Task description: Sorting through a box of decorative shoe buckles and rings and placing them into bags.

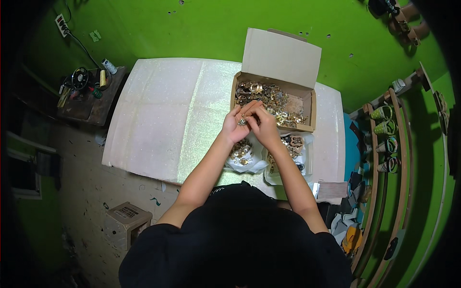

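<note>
My left hand [232, 126] is turned palm up and cupped, with a small cluster of shiny metal pieces [242, 122] lying in it. Over that palm my right hand [263, 126] bends its fingers in a pinch at the pieces; what sits between its fingertips is too small to make out. Just beyond both hands stands a cardboard box [314, 113] with its lid raised, filled with gold and silver metal fittings [266, 93]. Below the left hand is a white plastic-lined container [248, 167] of similar pieces. A white tray [309, 156] with more fittings sits under my right forearm.
Everything rests on a table with a glittery whitish cover [149, 110]. At the left, a small wooden table [91, 110] carries thread spools and a black wheel. Sandals hang on a wooden rack [374, 192] at the right, near fabric scraps. A stool [127, 218] stands on the floor.
</note>
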Demonstrator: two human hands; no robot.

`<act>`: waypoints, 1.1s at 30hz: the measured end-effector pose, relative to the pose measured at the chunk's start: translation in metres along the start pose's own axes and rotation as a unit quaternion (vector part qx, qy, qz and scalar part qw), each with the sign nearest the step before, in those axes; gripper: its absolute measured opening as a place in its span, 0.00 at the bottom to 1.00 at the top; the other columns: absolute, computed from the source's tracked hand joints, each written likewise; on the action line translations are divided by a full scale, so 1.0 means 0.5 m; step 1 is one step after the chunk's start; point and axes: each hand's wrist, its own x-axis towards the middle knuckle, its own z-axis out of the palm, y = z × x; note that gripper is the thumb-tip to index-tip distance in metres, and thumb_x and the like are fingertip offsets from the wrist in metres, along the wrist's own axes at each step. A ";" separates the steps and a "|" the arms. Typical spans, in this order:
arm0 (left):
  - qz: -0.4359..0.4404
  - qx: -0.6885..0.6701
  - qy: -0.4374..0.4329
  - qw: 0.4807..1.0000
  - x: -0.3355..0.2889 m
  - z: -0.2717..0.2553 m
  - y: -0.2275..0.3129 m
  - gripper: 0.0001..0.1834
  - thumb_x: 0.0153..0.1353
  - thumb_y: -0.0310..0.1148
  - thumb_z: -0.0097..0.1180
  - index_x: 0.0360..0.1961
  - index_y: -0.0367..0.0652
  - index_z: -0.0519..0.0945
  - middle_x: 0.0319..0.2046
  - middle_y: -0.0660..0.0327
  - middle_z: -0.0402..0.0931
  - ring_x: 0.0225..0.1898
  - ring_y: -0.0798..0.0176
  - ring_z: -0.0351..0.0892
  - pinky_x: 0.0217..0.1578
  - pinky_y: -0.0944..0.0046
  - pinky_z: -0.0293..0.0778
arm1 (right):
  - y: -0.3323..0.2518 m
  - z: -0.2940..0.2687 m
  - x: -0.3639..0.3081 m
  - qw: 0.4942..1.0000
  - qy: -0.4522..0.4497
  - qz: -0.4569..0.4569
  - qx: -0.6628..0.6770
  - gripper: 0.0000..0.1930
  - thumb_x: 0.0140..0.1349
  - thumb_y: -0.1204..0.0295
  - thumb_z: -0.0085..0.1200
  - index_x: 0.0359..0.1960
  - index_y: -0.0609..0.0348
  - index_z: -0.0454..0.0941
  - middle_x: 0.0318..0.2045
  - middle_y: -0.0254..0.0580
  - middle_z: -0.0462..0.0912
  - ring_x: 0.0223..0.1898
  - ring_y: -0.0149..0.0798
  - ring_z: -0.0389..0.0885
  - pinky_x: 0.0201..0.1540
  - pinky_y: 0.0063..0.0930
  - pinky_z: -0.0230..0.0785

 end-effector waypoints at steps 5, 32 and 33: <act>-0.001 -0.039 0.011 0.999 -0.002 -0.003 0.008 0.24 0.61 0.36 0.23 0.54 0.33 0.57 0.56 0.51 0.55 0.59 0.56 0.52 0.57 0.58 0.53 | -0.012 -0.026 -0.019 0.993 0.007 0.114 0.031 0.06 0.46 0.75 0.53 0.23 0.65 0.71 0.21 0.42 0.73 0.19 0.34 0.70 0.24 0.25 0.62; -0.015 0.023 0.067 0.997 0.006 -0.007 0.021 0.23 0.62 0.39 0.25 0.50 0.35 0.64 0.45 0.56 0.68 0.44 0.61 0.67 0.48 0.63 0.61 | 0.013 -0.036 0.044 0.973 -0.113 -0.054 -0.192 0.13 0.40 0.75 0.56 0.32 0.50 0.77 0.30 0.36 0.71 0.36 0.41 0.71 0.39 0.34 0.65; -0.015 0.027 0.078 0.996 0.008 -0.005 0.021 0.23 0.62 0.39 0.26 0.50 0.36 0.64 0.45 0.56 0.68 0.44 0.61 0.67 0.47 0.62 0.61 | 0.018 -0.036 0.046 0.971 -0.122 -0.074 -0.192 0.13 0.40 0.75 0.56 0.31 0.51 0.76 0.30 0.36 0.71 0.36 0.41 0.71 0.38 0.33 0.65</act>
